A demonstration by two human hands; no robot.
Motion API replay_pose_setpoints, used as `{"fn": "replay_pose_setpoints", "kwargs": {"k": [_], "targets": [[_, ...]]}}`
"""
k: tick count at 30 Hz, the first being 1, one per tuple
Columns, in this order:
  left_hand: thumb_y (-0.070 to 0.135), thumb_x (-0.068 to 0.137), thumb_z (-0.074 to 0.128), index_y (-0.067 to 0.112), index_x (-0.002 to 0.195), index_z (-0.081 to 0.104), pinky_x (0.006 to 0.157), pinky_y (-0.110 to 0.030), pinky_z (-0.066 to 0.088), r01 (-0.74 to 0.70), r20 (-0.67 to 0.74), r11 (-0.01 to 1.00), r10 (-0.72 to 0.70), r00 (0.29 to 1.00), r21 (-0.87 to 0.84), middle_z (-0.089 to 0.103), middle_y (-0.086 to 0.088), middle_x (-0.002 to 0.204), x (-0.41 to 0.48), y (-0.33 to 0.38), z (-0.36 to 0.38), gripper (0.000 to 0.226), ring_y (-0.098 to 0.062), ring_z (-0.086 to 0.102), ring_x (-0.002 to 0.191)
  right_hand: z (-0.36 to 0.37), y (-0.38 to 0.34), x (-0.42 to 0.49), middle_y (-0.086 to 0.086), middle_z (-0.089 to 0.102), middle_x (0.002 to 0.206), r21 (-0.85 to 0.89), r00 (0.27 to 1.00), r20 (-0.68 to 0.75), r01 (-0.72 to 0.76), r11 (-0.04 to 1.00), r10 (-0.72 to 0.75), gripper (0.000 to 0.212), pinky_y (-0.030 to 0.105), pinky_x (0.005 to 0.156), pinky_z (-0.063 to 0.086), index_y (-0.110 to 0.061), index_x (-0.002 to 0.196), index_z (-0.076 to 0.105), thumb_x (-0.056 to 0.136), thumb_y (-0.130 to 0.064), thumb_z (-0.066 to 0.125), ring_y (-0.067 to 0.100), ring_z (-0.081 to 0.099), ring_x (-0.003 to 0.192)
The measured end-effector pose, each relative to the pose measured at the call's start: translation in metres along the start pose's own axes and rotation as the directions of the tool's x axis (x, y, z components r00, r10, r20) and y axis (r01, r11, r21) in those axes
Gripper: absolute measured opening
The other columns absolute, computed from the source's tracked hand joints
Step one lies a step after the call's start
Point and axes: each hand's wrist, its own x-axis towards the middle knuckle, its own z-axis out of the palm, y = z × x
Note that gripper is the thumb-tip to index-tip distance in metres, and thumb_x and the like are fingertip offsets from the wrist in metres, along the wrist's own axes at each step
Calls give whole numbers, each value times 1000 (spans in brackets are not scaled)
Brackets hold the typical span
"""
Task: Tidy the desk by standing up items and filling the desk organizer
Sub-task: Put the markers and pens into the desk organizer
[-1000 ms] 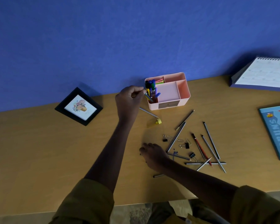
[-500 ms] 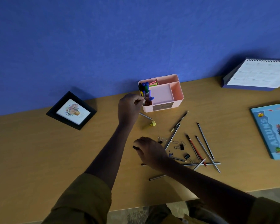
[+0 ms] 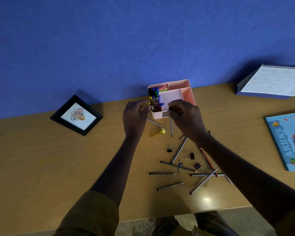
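The pink desk organizer (image 3: 186,82) stands at the back of the wooden desk (image 3: 41,159). Several coloured pens (image 3: 154,93) stand in its left compartment. My left hand (image 3: 134,116) is at that compartment's left side, and its fingertips pinch a pen with a yellow tip (image 3: 149,103). In front of the organizer, my right hand (image 3: 186,116) pinches a grey pencil (image 3: 171,127) that hangs point down. Several loose pencils (image 3: 177,166) and binder clips (image 3: 197,166) lie scattered on the desk near me.
A black photo frame (image 3: 76,114) lies flat at the left. At the far right lies a desk calendar (image 3: 272,82), with a blue book (image 3: 286,142) in front of it. A yellow item (image 3: 157,132) and a pencil (image 3: 154,122) lie below the organizer.
My right hand has lifted off the pencil pile and come up to the organizer's front, holding a pencil. My left hand has stayed at the pen compartment.
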Motion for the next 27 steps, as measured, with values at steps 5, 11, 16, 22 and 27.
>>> {"fn": "replay_pose_setpoints", "kwargs": {"k": [5,11,16,22,27], "targets": [[28,100,74,18,115,79,71,-27,62,98,-38,995,-99,994,-32,75,5,105,-35,-7,-1,18,-2,69,88,-12,-12,40,-4,79,105,42,985,-172,8,999,-1,16,12,74,58,-14,111,75,98,-22,76,2,73,91],[24,100,72,19,110,81,73,-34,64,212,9,977,-212,977,1,78,8,103,-73,-21,1,14,-2,70,88,3,-15,67,-4,79,101,47,982,-183,62,997,-52,13,23,71,61,-11,109,75,100,-20,73,3,74,89],[26,98,73,22,109,83,75,-32,64,280,70,960,-281,957,20,79,9,105,-88,-32,0,16,-1,71,89,28,-3,68,-2,80,109,-45,994,-101,44,998,-49,15,31,71,65,-15,112,74,100,-23,72,12,76,95],[23,96,75,18,110,84,78,-25,64,293,116,956,-295,948,37,81,7,106,-95,-37,2,17,-2,73,91,45,8,66,5,80,114,-164,999,-49,12,986,-21,19,38,75,66,-11,113,76,99,-24,75,22,78,96],[23,96,77,18,109,84,76,-22,62,285,144,957,-290,946,56,81,6,105,-97,-37,6,16,-3,73,90,55,13,66,5,79,116,-180,998,-58,-23,983,12,23,34,82,64,-10,109,79,94,-26,81,20,75,102]]}}
